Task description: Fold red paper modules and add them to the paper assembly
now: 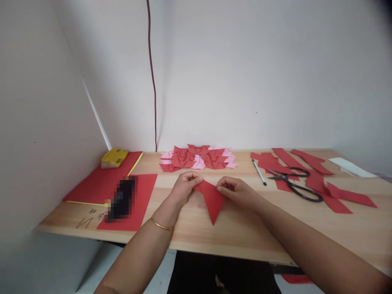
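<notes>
A red paper piece folded into a downward-pointing triangle lies on the wooden table near its front middle. My left hand pinches the triangle's upper left corner with curled fingers; a gold bangle sits on that wrist. My right hand pinches the upper right corner, fingers pressed together. Just behind my hands lies a pile of folded red and pink paper pieces.
Black scissors rest on red paper strips at the right, with a pen beside them. Red paper sheets, a yellow block and a blurred dark object lie at the left. White paper sits far right.
</notes>
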The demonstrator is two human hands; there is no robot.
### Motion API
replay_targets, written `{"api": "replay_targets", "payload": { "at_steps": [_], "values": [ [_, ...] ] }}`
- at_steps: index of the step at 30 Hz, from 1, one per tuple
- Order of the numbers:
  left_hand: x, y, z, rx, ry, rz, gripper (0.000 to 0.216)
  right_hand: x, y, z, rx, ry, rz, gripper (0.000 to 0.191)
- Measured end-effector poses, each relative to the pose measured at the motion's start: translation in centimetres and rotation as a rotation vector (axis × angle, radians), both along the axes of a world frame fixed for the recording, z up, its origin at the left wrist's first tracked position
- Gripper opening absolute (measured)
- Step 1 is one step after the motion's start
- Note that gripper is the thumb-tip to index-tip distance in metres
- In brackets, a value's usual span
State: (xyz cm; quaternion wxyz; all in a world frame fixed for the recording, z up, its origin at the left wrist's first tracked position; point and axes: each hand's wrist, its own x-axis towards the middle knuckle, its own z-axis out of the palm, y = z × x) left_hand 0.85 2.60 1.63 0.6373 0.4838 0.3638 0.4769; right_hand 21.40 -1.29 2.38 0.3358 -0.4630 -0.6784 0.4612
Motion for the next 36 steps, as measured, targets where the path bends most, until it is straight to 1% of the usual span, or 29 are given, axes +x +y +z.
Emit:
{"api": "replay_targets", "payload": {
  "at_steps": [4,7,13,18,21,23,24,25,27,29,30,31,33,35,36],
  "values": [
    [0.8,-0.5,-0.3,0.016,0.094,-0.035,0.023,-0.7,-0.2,0.5,0.017,0.022,0.006,0.028],
    [1.2,-0.7,-0.3,0.021,0.105,-0.051,0.023,-1.0,-0.2,0.6,0.001,0.028,0.029,0.028],
    [0.6,-0.2,0.1,0.0,0.016,0.082,0.023,0.1,0.0,0.7,-0.025,-0.005,-0.003,0.029],
    [0.3,0.2,0.5,-0.021,-0.048,0.102,0.021,0.7,0.2,0.9,-0.039,0.051,-0.051,0.03],
    [0.3,0.2,0.6,-0.012,-0.084,0.122,0.018,0.8,0.2,1.0,-0.012,0.08,-0.081,0.029],
    [0.4,0.2,0.7,-0.003,-0.096,0.119,0.017,0.9,0.3,1.0,0.069,0.075,-0.12,0.027],
    [0.4,0.1,0.8,0.012,-0.099,0.12,0.016,0.9,0.3,1.1,0.146,0.064,-0.15,0.025],
    [0.3,0.1,0.9,0.036,-0.105,0.121,0.016,0.9,0.3,1.2,0.246,0.047,-0.182,0.023],
    [0.1,0.2,1.2,0.095,-0.147,0.123,0.016,1.0,0.1,1.3,0.496,0.009,-0.23,0.017],
    [-0.5,0.5,1.7,0.136,-0.238,0.126,0.018,0.9,-0.2,1.3,0.724,-0.028,-0.239,0.012],
    [-0.8,0.7,1.9,0.137,-0.289,0.124,0.021,0.8,-0.4,1.2,0.799,-0.056,-0.228,0.012],
    [-1.2,1.0,2.1,0.137,-0.33,0.143,0.026,0.6,-0.7,1.1,0.839,-0.1,-0.211,0.013],
    [-1.9,1.5,2.4,0.151,-0.35,0.222,0.036,0.3,-1.1,0.7,0.839,-0.242,-0.121,0.018],
    [-2.4,1.8,2.5,0.176,-0.246,0.269,0.037,0.0,-1.4,0.3,0.778,-0.393,0.065,0.022],
    [-2.6,1.7,2.6,0.194,-0.159,0.274,0.036,-0.1,-1.5,0.2,0.74,-0.442,0.17,0.024]
  ]
}}
